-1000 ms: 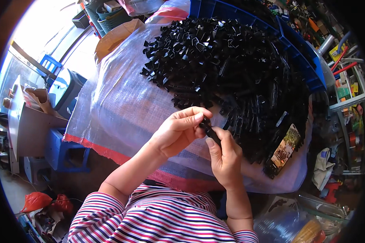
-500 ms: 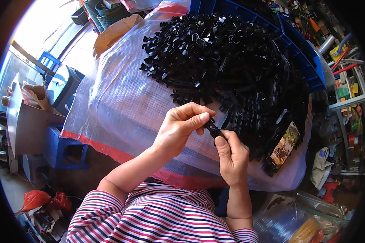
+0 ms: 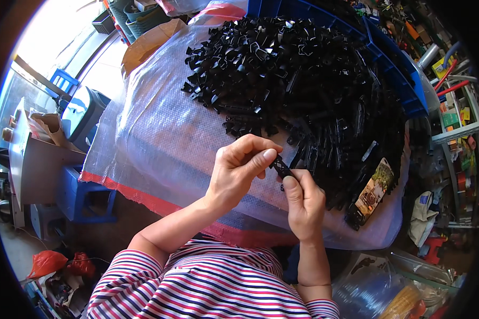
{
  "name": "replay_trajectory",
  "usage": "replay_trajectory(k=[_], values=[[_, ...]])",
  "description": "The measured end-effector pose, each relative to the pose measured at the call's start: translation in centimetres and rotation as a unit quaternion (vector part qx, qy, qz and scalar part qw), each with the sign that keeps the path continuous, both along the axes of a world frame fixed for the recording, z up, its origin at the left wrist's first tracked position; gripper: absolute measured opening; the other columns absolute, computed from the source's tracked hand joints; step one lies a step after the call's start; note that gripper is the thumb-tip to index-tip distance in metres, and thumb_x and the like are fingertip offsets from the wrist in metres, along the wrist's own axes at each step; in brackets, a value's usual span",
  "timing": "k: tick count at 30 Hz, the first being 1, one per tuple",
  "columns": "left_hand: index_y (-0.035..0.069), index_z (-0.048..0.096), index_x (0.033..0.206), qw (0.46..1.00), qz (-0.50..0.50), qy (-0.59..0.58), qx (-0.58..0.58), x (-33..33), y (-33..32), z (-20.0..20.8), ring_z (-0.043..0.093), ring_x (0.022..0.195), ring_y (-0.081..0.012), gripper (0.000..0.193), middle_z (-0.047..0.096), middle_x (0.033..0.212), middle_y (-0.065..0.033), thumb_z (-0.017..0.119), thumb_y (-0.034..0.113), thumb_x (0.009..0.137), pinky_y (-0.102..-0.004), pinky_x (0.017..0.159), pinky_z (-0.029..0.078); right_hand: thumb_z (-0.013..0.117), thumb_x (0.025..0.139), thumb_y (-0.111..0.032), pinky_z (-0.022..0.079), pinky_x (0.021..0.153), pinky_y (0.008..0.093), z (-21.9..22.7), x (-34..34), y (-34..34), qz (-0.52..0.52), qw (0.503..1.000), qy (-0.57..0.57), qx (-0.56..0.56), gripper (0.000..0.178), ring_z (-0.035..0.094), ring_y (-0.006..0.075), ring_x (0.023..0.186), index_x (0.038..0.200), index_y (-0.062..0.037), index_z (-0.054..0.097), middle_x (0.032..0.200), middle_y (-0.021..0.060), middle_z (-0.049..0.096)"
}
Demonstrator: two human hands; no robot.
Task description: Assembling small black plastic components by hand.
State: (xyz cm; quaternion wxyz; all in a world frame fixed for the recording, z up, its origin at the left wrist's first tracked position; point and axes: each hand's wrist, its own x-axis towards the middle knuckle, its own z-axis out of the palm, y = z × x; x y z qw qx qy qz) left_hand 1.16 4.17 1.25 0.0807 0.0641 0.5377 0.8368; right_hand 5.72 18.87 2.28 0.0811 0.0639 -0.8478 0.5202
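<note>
Between my two hands is a short black plastic part (image 3: 281,167), held above the near side of a white woven sack. My left hand (image 3: 240,165) pinches its upper end between thumb and fingers. The lower end sits in the grip of my right hand (image 3: 304,199), thumb on top. My fingers cover both ends, so its full shape is hidden. Just beyond my hands lies a large heap of black plastic parts (image 3: 282,69), small curved pieces at the far left and longer strips nearer on the right.
The woven sack (image 3: 159,143) with a red edge lies under the heap. Blue crates (image 3: 391,64) border it behind and right. A phone-like object with a picture (image 3: 375,189) rests at the heap's right. A blue stool (image 3: 85,194) stands left; a cluttered shelf (image 3: 457,135) is at right.
Both hands stay in nearly the same place with the black plastic part between them. The part appears slightly turned, and my right hand has shifted a little.
</note>
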Motion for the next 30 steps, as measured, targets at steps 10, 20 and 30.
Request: replay_trajectory(k=[10, 20, 30], values=[[0.002, 0.064, 0.089, 0.999, 0.016, 0.026, 0.009, -0.6, -0.5, -0.9, 0.047, 0.06, -0.0038, 0.009, 0.061, 0.082, -0.0013, 0.061, 0.009, 0.083, -0.0172, 0.054, 0.038, 0.051, 0.092, -0.021, 0.037, 0.048, 0.0257, -0.5, -0.8, -0.4, 0.03, 0.999, -0.01, 0.013, 0.022, 0.048, 0.0118, 0.05, 0.084, -0.0007, 0.055, 0.062, 0.0056, 0.054], [0.001, 0.062, 0.089, 0.983, -0.024, -0.108, 0.146, -0.8, 0.0, -1.5, 0.047, 0.057, -0.0034, 0.01, 0.058, 0.076, -0.0008, 0.06, 0.01, 0.085, -0.0168, 0.052, 0.038, 0.053, 0.09, -0.018, 0.034, 0.044, 0.0258, 0.4, -0.6, -0.6, -0.013, 0.996, 0.065, 0.062, 0.019, 0.042, 0.0125, 0.045, 0.082, -0.0006, 0.053, 0.054, 0.0048, 0.044], [0.001, 0.063, 0.089, 0.991, -0.024, -0.065, 0.116, -0.5, 0.0, -1.4, 0.047, 0.059, -0.0034, 0.009, 0.059, 0.076, -0.0004, 0.06, 0.009, 0.085, -0.0168, 0.053, 0.038, 0.052, 0.091, -0.021, 0.029, 0.044, 0.0227, 0.6, -0.5, 0.0, 0.017, 1.0, -0.011, 0.02, 0.023, 0.036, 0.0056, 0.048, 0.081, -0.0006, 0.053, 0.054, -0.0003, 0.04]])
